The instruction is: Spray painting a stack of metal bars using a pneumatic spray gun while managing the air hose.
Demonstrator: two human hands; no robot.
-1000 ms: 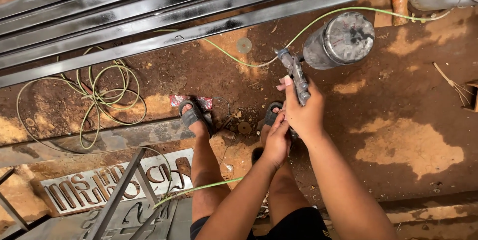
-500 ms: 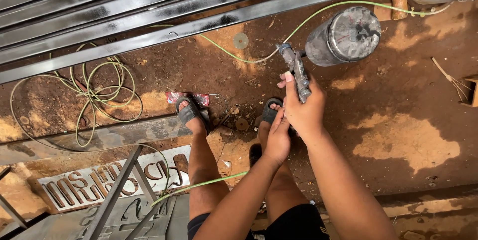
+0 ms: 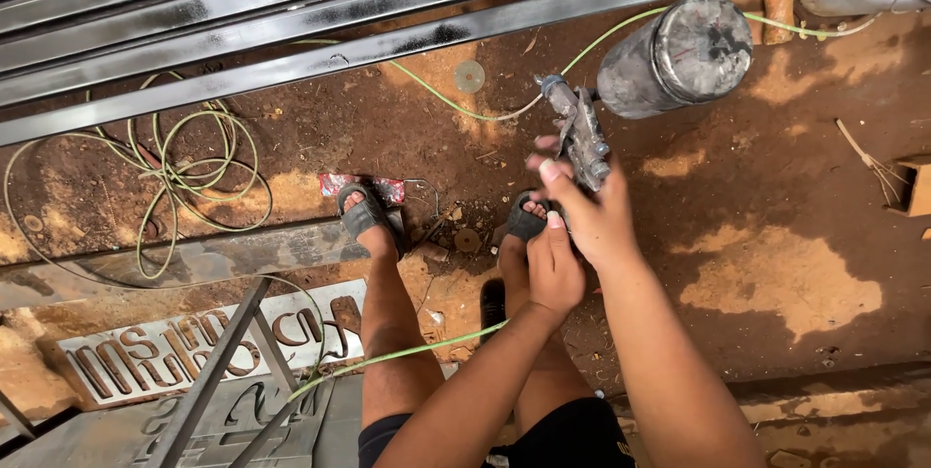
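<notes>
Item: paint spray gun [image 3: 580,133], metal, crusted with dark overspray. Location: held above the dirt floor, beside the person's sandalled foot [image 3: 525,219], nozzle end toward the black-painted steel bars [image 3: 320,17].

Grip: right hand [image 3: 593,216] closed around the gun's handle, fingers wrapped at the trigger side. Left hand [image 3: 555,269] pressed against the underside of the right hand at the handle base; whether it grips anything itself cannot be told.

Attached: cylindrical paint cup [image 3: 676,56], grey and paint-smeared, tilted to the side; green air hose [image 3: 456,104] running from the gun across the ground to a loose coil.

Handling, judged: rigid and hard, top-heavy if the cup is filled; dried paint gives a rough, non-slippery surface. Best held at the handle, clear of cup and hose joint; the hose will drag.

Signs and labels:
- Flat cut-out metal sign [image 3: 208,342], lower left, pale plate with rust-brown lettering, lying under a grey frame.
- Small red-patterned scrap [image 3: 361,185], flat on the ground behind the other foot.
- Cardboard box corner [image 3: 914,187], right edge, brown.
</notes>
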